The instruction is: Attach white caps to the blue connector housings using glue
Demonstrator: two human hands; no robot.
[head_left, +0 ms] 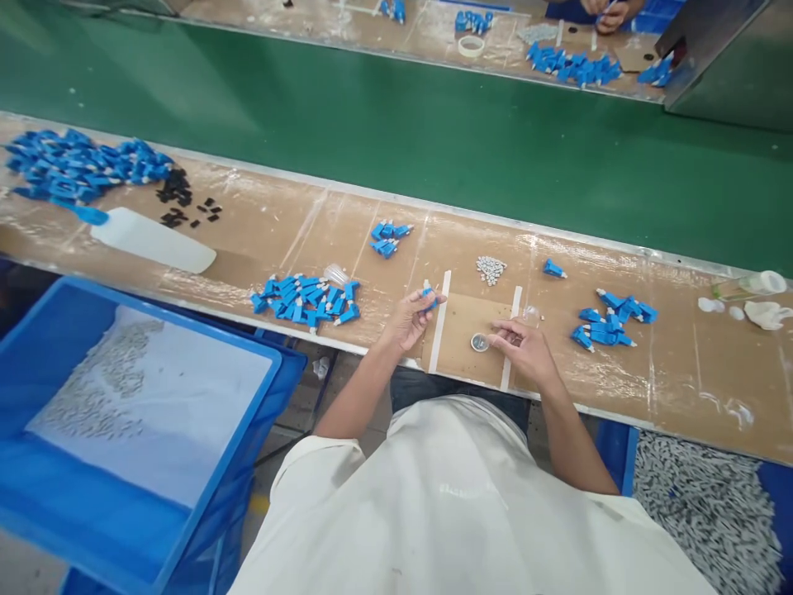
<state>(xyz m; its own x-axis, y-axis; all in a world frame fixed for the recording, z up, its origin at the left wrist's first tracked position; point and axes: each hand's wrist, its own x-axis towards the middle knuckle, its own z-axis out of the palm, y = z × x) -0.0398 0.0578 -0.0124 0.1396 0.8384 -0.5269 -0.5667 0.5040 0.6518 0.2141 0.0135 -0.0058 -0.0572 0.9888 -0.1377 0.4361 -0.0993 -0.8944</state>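
Note:
My left hand (409, 322) is closed around a small blue plastic piece with a whitish tip (427, 289), held just above the board. Beside a small round tin (479, 342) is my right hand (524, 347), its fingers loosely bent and slightly apart, the tips at the rim. I see nothing between them. A brown cardboard sheet (464, 310) lies under the tin, with strips of white tape along both sides. Beyond it sits a little heap of pale grey parts (491, 269). Near my right fingers is a small clear lid-like item (531, 313).
Blue pieces lie in groups left (303, 299) and right (610, 321), with a large pile (80, 165) far left. Black parts (175, 188) and a white plastic scoop-like sheet (154, 240) are nearby. Blue crates (273, 364) stand below. Across the green belt (372, 124), another person's hands work.

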